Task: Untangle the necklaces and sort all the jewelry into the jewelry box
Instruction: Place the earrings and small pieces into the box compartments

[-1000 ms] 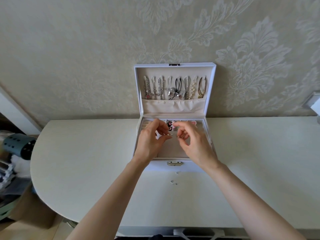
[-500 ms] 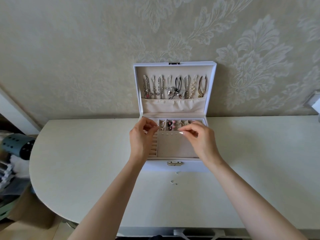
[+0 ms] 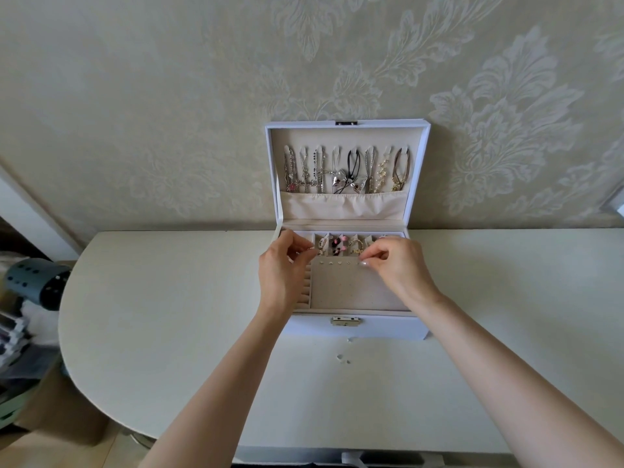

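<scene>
A white jewelry box (image 3: 388, 327) stands open against the wall, its lid upright. Several necklaces (image 3: 346, 170) hang on hooks inside the lid, above a cloth pocket. Small back compartments hold earrings and rings (image 3: 337, 248). A row of stud earrings (image 3: 334, 263) sits on the beige earring pad (image 3: 351, 288). My left hand (image 3: 283, 268) hovers over the box's left side, fingers curled, pinching something tiny I cannot make out. My right hand (image 3: 398, 268) pinches a small stud (image 3: 364, 263) at the right end of the row.
Two or three tiny loose pieces (image 3: 342, 359) lie on the white table (image 3: 169, 298) just in front of the box's clasp (image 3: 345, 321). A dark round device (image 3: 37, 285) and clutter sit off the table's left edge. Patterned wallpaper rises behind.
Both hands moved apart from the middle of the box. The left went to the left side; the right lowered its fingertips to the right end of the stud row on the pad.
</scene>
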Tool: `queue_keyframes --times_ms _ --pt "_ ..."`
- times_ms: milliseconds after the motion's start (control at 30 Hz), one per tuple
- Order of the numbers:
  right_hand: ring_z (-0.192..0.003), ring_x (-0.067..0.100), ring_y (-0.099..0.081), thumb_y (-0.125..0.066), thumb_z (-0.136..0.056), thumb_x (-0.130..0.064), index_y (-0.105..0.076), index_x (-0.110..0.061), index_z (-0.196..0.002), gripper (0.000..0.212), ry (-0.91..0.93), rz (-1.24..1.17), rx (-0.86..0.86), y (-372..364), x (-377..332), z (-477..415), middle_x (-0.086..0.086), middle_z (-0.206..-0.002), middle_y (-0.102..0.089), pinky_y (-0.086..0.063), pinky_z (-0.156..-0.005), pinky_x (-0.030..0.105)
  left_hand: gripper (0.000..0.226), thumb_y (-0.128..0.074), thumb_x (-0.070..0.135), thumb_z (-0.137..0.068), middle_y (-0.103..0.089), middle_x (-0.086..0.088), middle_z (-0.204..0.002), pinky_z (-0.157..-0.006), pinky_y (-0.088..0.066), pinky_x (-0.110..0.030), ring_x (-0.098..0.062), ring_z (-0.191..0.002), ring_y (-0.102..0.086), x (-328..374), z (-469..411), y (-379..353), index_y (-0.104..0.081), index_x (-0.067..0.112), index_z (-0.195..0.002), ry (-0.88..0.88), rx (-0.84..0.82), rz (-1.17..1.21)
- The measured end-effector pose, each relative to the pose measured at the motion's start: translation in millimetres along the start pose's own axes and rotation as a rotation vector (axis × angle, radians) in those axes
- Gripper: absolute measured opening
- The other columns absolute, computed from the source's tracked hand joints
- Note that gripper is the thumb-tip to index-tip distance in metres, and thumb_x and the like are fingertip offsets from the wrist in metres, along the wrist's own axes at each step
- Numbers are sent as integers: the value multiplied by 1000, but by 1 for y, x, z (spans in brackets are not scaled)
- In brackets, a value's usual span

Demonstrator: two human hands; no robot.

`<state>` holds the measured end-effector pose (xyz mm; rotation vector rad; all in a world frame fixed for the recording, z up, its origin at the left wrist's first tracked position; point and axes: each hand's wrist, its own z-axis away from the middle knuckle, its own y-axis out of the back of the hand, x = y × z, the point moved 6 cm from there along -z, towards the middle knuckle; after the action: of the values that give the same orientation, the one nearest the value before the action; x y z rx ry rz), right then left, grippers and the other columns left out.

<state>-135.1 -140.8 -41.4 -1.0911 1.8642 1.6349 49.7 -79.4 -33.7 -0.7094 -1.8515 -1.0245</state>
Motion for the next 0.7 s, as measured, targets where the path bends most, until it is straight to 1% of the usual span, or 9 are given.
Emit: queue_keyframes --times_ms 33,100,200,267,400,467,533,600,700 --pt "-62 3 -50 -75 -74 -1 -75 -6 -80 7 5 25 -27 -2 -1 -1 5 -77 -67 -37 -59 4 11 -70 3 -79 -63 7 -71 -58 -37 -8 4 -62 -52 -2 0 0 -61 10 -75 8 2 -11" --pt "-66 10 -51 -75 -74 -3 -75 -6 -81 7 8 61 -61 -4 -3 -2 4 -78 -65 -36 -60 10 8 -70 5 -79 -66 4 -74 -58 -37 -7 1 -63 -54 -5 -1 -1 -63 9 -77 16 7 -54" --pt "-75 14 -52 -73 -77 -5 -74 -9 -81 6 32 108 -75 -7 -2 -1 5 -82 -63 -36 -68 20 4 -70 9 -81 -66 3 -76 -57 -35 -5 -2 -65 -53 -8 -2 -3 -66 10 -82 -17 13 -164" --pt "-75 14 -50 -73 -77 -5 -73 -11 -80 6 58 116 -55 -9 -1 0 4 -82 -61 -37 -69 22 4 -69 9 -81 -65 4 -76 -57 -35 -6 -2 -66 -53 -9 -2 -3 -65 11 -82 -17 20 -177" --pt "-64 5 -45 -72 -77 -2 -73 -10 -79 8 113 103 -19 -9 -1 3 1 -80 -58 -35 -65 20 8 -68 9 -83 -66 8 -75 -58 -39 -9 -2 -68 -57 -8 -2 -4 -62 13 -80 3 9 -113" --pt "-63 5 -45 -72 -76 -1 -73 -10 -77 9 126 94 -7 -9 0 3 0 -78 -56 -36 -64 21 12 -67 12 -84 -68 9 -75 -61 -43 -15 -3 -70 -61 -8 -2 -6 -59 17 -78 1 -8 -115" --pt "-62 4 -45 -72 -75 0 -73 -11 -76 11 135 83 2 -10 1 3 -3 -74 -54 -37 -64 22 20 -67 15 -84 -70 9 -74 -64 -47 -23 -6 -72 -64 -10 -2 -8 -55 26 -74 -14 -30 -148" --pt "-61 1 -45 -73 -74 0 -73 -11 -74 12 140 76 9 -11 2 2 -5 -72 -52 -37 -63 21 25 -68 15 -83 -69 9 -75 -65 -47 -27 -6 -74 -62 -11 -3 -10 -53 32 -71 -34 -49 -190" --pt "-60 1 -49 -74 -71 2 -71 -12 -75 15 143 53 20 -9 3 1 -6 -71 -55 -38 -60 13 19 -71 13 -80 -63 11 -75 -62 -40 -18 -4 -72 -54 -9 -3 -11 -60 26 -71 -74 -51 -250"
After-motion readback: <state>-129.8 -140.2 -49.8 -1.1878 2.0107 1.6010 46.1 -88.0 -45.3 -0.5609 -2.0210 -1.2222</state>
